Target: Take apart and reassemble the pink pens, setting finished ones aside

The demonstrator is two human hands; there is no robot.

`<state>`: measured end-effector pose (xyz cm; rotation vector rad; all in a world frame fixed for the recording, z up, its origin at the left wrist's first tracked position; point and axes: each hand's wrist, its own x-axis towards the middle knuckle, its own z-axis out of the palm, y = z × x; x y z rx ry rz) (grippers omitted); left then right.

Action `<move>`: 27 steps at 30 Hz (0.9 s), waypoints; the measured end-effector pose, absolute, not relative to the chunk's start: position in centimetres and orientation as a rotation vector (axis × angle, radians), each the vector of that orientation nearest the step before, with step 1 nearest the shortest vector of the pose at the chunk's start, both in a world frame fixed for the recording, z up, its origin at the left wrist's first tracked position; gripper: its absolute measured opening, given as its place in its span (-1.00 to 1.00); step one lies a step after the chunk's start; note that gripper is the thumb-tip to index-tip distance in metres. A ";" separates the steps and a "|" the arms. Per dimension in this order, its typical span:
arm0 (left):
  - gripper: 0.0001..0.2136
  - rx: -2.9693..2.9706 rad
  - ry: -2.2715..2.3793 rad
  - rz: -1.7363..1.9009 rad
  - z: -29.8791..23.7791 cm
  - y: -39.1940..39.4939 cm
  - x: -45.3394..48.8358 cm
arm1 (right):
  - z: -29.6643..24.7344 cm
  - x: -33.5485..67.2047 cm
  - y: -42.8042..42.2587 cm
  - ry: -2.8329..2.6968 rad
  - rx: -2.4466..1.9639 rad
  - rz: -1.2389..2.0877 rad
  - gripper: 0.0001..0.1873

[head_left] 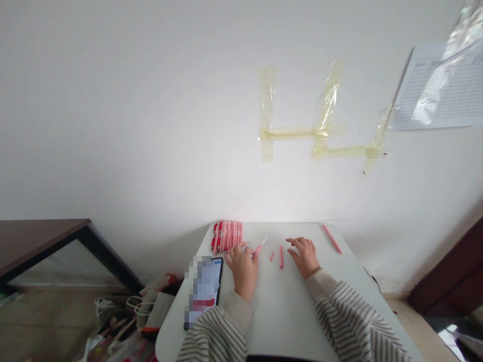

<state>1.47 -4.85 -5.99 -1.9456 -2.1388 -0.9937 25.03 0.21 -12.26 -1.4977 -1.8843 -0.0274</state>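
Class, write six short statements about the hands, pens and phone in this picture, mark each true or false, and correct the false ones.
1. The left hand holds a pink pen part with a white tip. True.
2. Two loose pink pieces lie between the left hand and the right hand. True.
3. The right hand grips a red pen. False: no object shows in it.
4. The phone lies to the right of the right hand. False: it lies to the left of the left hand.
5. A single pink pen lies apart from the row of pens. True.
6. The row of pens stands upright in a cup. False: the pens lie side by side on the table.
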 end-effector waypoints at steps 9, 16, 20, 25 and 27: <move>-0.84 -1.890 -2.141 -0.845 -6.3 -4.8 1.5 | -12.2 24.9 0.1 -1.880 -1.549 0.000 -0.57; -0.82 -1.901 -2.151 -0.823 -6.1 -4.9 1.6 | -12.0 24.8 -0.1 -1.870 -1.559 -0.003 -0.57; -0.82 -1.901 -2.149 -0.813 -6.2 -4.9 1.6 | -12.0 24.7 -0.1 -1.852 -1.554 0.038 -0.59; -0.82 -1.898 -2.141 -0.806 -6.3 -4.9 1.6 | -11.8 24.7 -0.2 -1.853 -1.563 0.045 -0.60; -0.82 -1.904 -2.136 -0.807 -6.3 -4.9 1.6 | -11.7 24.7 -0.2 -1.850 -1.563 0.042 -0.61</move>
